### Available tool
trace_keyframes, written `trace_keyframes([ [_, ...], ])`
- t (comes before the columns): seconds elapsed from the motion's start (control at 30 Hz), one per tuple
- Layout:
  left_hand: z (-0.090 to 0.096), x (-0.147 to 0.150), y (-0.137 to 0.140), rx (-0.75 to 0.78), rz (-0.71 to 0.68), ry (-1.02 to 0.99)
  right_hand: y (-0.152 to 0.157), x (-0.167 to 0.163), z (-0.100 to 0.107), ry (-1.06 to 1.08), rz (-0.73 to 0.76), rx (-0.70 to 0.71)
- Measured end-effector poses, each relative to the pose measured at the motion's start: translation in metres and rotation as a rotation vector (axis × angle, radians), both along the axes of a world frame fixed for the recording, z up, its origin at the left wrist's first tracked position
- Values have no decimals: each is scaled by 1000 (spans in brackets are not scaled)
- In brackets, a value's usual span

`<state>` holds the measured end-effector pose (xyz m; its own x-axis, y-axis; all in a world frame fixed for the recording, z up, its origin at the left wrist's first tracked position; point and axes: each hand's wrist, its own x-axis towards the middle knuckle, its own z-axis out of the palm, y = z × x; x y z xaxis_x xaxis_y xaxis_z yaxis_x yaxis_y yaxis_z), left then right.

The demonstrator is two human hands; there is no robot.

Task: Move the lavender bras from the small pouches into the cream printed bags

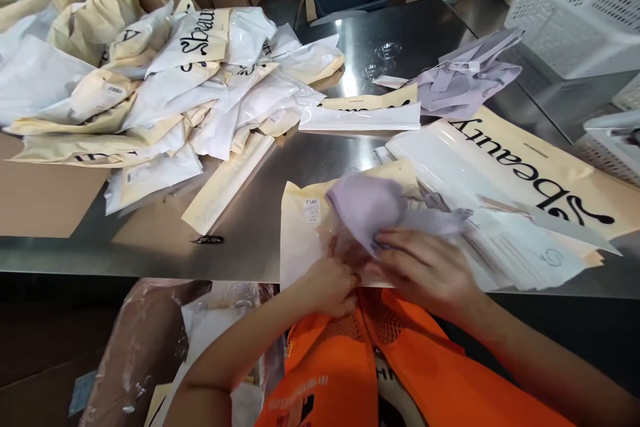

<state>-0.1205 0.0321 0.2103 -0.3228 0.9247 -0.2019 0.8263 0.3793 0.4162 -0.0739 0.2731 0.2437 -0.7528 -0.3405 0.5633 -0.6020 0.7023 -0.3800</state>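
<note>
A lavender bra (367,203) with a moulded cup lies over a cream plastic mailing bag (305,233) at the table's front edge. My right hand (430,270) grips the bra's lower side, fingers bent over the cloth. Curled closed at the bag's near edge is my left hand (327,283); it appears to pinch the bag's plastic, though its fingertips are partly hidden. The bag carries a small printed barcode label (311,210). Part of the bra looks blurred by motion.
Filled bags (195,87) pile up at the left. Flat printed bags (540,167) and papers (535,253) lie at the right, below another lavender garment (465,83). A small black cutter (207,239) rests near the front edge. White crates (575,20) stand at the far right.
</note>
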Motion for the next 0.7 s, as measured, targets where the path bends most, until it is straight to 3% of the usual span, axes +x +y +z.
trace_keyframes([
  [0.1,10,16,-17,86,85,105,-17,0,-4,4,58,-23],
  [0.2,21,23,-29,236,275,330,-2,-6,-11,-9,-93,-19],
  [0.3,26,20,-24,399,485,508,19,-18,-27,-78,-164,209],
  [0.4,27,12,-4,361,605,533,25,-28,-39,-186,-121,348],
  [0.5,24,5,20,190,583,438,18,-30,-28,-150,-109,338],
  [0.6,24,-4,35,118,608,184,7,-28,6,145,-236,233],
  [0.63,27,-9,35,173,702,52,3,-27,18,254,-302,179],
  [0.7,36,-23,29,423,1030,-249,-3,-29,37,401,-408,67],
])
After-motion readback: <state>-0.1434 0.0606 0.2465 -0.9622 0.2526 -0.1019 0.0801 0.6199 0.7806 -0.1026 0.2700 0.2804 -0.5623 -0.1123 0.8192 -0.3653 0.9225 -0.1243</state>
